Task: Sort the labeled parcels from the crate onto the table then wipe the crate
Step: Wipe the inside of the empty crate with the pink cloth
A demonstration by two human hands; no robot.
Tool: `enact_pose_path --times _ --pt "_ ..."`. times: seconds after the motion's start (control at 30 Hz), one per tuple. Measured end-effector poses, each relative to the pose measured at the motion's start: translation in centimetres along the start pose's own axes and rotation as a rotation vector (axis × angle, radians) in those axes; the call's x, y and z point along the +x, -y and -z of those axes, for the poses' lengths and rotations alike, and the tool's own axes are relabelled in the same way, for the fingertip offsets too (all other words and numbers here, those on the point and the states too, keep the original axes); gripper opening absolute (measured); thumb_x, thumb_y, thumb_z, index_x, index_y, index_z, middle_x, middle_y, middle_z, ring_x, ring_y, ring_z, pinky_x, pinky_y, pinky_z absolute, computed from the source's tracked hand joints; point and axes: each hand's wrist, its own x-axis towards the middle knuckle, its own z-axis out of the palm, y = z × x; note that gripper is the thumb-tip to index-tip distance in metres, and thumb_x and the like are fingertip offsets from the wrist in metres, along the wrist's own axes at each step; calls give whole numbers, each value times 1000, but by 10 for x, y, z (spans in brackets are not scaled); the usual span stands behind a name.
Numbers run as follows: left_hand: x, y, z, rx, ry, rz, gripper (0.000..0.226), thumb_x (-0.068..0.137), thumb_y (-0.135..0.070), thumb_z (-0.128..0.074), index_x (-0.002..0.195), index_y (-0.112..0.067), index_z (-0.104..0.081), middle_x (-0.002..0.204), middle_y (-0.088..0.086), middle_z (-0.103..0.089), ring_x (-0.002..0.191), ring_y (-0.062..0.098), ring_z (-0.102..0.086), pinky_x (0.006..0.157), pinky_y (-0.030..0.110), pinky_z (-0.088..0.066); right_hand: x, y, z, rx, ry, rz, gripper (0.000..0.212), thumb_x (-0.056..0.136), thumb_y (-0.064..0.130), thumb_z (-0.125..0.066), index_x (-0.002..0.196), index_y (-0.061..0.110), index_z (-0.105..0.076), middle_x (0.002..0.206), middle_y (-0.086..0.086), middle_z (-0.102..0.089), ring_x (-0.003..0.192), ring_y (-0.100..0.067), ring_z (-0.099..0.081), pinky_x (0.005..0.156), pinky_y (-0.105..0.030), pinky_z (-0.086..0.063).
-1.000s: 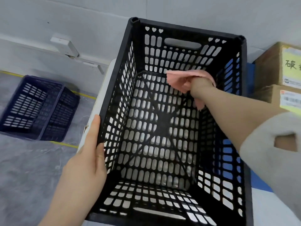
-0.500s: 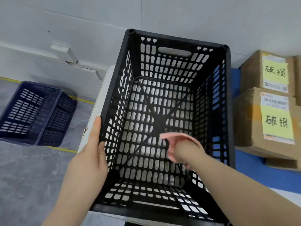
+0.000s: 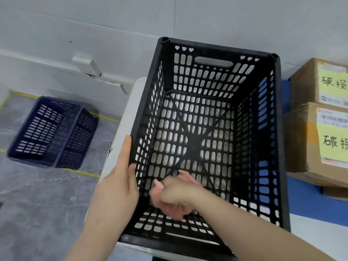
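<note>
**Inside the black crate (image 3: pixel 209 50): pink cloth (image 3: pixel 170 210) low at the near end**

Down by the foot of the near wall, clutches the pink cloth in the right hand (image 3: pixel 177 194), fingers curled round it, forearm reaching in over the near right rim; shows hand and cloth smeared by blur, so cannot tell whether cloth touches the plastic.

On the crate's left rim, clamps with the left hand (image 3: pixel 120 185); lays the fingers along the outside of the wall, hooks the thumb over the top edge to the inside; pinches the wall between them.

Stands upright and open-topped at the left end of the white counter (image 3: pixel 122 127), far wall with its handle slot close to the grey wall (image 3: pixel 226 19) behind.

To the right, just beside the crate's right wall, stacks two brown cardboard parcels (image 3: pixel 303 140) one on the other over a blue mat (image 3: pixel 305 202); bears yellow labels (image 3: pixel 332 142) with handwritten characters on both.

Off to the left, well apart from the counter, rests a dark blue crate (image 3: pixel 52 132) on the grey floor (image 3: pixel 37 208), beside a yellow line (image 3: pixel 82 172).
</note>
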Motion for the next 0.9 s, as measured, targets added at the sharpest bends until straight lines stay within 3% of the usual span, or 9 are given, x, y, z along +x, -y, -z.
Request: enact_pose_path --times 0.17,0.3,0.4,0.5,0.57,0.67,0.73,0.83,0.9 --pt "0 2 -1 26 -10 -17 71 94 -29 -36 140 -66 2 57 -9 -47 52 7 -44 52 33 -30 21 5 -31 -40 -33 159 35 87 -2 -53 82 31 -45 84 -10 -65 58 -19 -66 39 -18 -44" --pt "0 1 -2 28 -9 -12 73 97 -24 -39 141 -64 3 58 -8 -47 53 12 -46 57 36 -36 21 -24 -11 -271 -112 159 28 93 8 -53 113 27 -52 92 3 -57 76 -11 -63 53 -17 -49" --pt "-1 1 0 -6 -6 16 72 98 -24 -38 140 -64 4 63 -6 -57 59 18 -55 60 40 -46 1 -65 20 -281 -200 116 40 99 16 -44 138 27 -44 120 -12 -62 73 -9 -57 73 -37 -56" --pt "-2 -1 0 -30 1 25 72 98 -24 -37 140 -64 6 65 0 -60 59 19 -57 61 41 -50 -23 -107 42 -482 -390 49 53 98 18 -46 143 42 -34 135 -4 -57 65 8 -47 77 -24 -54" --pt "-3 -3 -1 -43 1 29 72 98 -25 -37 140 -64 6 66 2 -59 60 21 -57 62 40 -49 -28 -110 41 -605 -435 -98 78 92 13 -54 149 46 -13 130 19 -53 78 5 -45 90 -32 -53" --pt "0 -1 -2 -40 -6 9 70 99 -23 -37 144 -59 4 62 -5 -52 55 14 -51 56 33 -41 -26 -87 24 -926 -373 -319 108 85 -6 -52 141 48 24 156 20 -8 124 -21 -45 73 -40 -53" --pt "1 0 -2 -24 -2 -3 69 99 -22 -37 147 -53 2 60 -3 -52 53 12 -48 53 31 -35 -31 -75 26 -1001 -313 -313 111 80 -5 -58 145 47 15 159 15 0 130 -27 -43 68 -39 -53" --pt "3 1 -2 -31 7 -22 69 99 -20 -37 149 -48 1 65 3 -56 57 19 -51 60 34 -41 -63 -54 43 -655 -315 -133 56 86 17 -59 139 29 -43 129 -1 -57 100 -20 -65 77 -34 -56" --pt "7 3 1 -14 9 -38 67 100 -21 -36 150 -45 1 63 2 -53 59 25 -52 62 38 -44 -88 -41 50 -463 -506 60 45 88 26 -58 133 24 -53 125 2 -61 107 -18 -63 91 -27 -50"
